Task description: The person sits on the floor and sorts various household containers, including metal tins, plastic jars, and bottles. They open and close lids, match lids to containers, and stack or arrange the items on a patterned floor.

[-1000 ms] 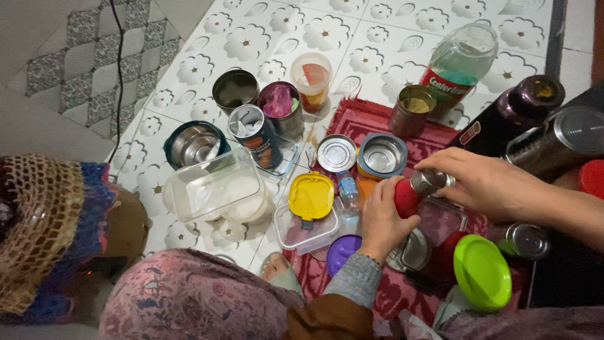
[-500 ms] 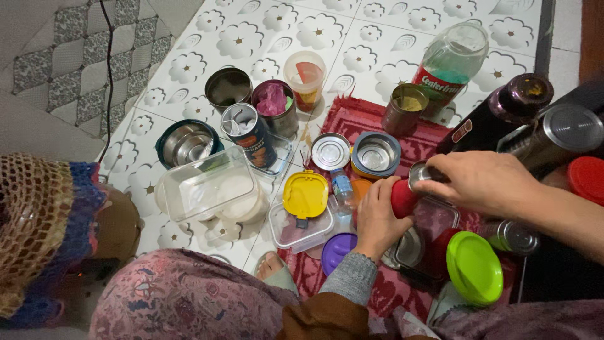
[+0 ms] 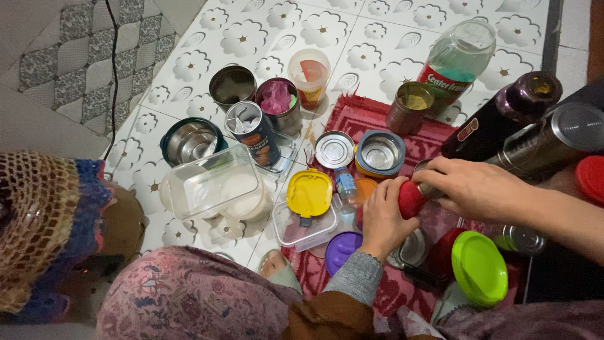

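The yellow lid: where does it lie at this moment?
In the head view, the yellow lid rests on a clear box near centre, just left of the left hand.

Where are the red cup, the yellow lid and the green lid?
red cup [image 3: 412, 199], head view, on its red side between the two hands.
yellow lid [image 3: 309, 192], head view, middle of its top.
green lid [image 3: 479, 267], head view, middle of its flat face.
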